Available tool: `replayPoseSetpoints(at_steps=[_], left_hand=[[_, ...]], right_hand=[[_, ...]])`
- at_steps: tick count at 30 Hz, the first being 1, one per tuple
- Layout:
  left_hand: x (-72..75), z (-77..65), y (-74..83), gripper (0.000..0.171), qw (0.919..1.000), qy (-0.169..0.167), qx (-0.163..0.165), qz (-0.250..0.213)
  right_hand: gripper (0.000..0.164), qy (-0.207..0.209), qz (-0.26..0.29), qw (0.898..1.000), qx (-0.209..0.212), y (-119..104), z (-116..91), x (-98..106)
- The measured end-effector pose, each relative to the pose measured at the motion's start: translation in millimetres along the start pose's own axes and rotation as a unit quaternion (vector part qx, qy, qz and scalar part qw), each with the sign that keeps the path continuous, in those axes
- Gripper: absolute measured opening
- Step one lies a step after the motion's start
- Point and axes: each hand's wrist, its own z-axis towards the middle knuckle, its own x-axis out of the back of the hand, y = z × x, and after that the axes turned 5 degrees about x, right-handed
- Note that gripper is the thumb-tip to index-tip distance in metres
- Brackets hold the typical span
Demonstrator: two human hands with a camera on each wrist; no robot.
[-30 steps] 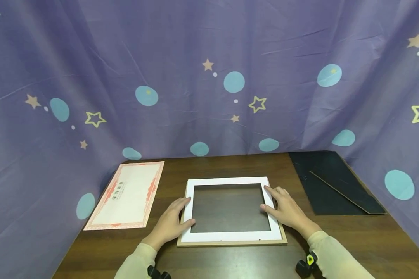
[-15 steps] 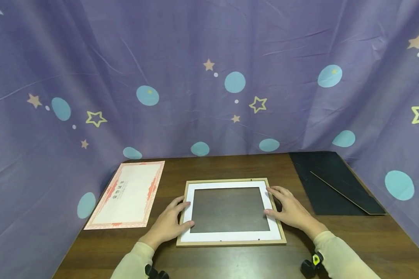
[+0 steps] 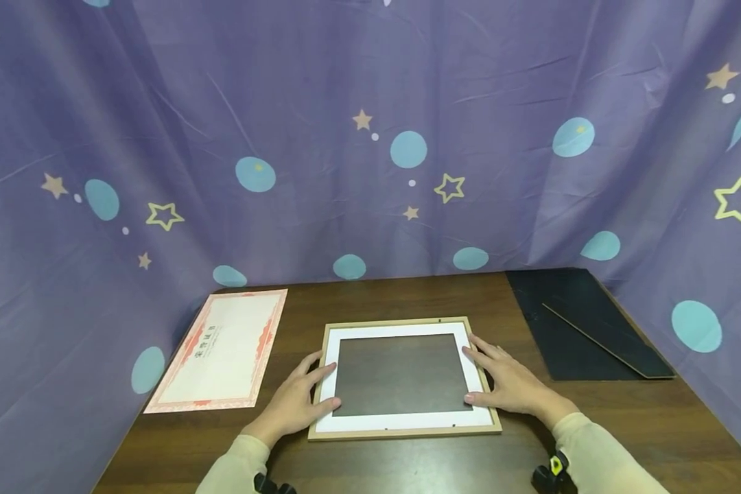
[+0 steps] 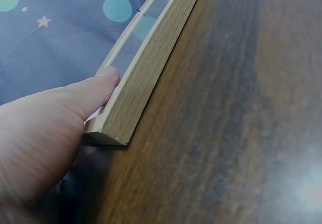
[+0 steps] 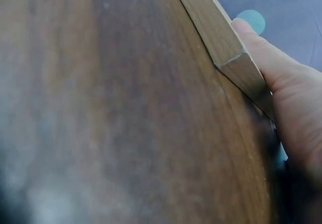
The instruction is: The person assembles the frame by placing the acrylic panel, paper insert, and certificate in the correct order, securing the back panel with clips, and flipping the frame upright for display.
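A light wooden picture frame lies flat on the table, with a white mat inside its rim. Through the mat's window shows a dark, brownish surface. My left hand rests at the frame's left side, fingers spread, the thumb and a fingertip on the mat. On the opposite side my right hand touches the mat with its thumb and extended fingertips. The left wrist view has my thumb over the frame's near corner. In the right wrist view, the other near corner sits beside my thumb; most fingers are hidden there.
A certificate sheet with a pink-red border lies on the left of the brown wooden table. At the right back is a black backing board with a folded stand flap. A purple curtain encloses the far sides.
The white mat, which overlapped the frame's far rail, has dropped inside the rim, so the wood shows along the far side. My right hand has shifted slightly toward me.
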Motion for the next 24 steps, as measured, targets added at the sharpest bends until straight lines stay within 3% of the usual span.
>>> replayPoseSetpoints(at_steps=[24], left_hand=[[-3.8,-1.8,-2.3,0.072,0.9999,0.001,0.010,0.004]], right_hand=[[0.093,0.001,0.018,1.000,-0.016,-2.3,0.8,-1.2]])
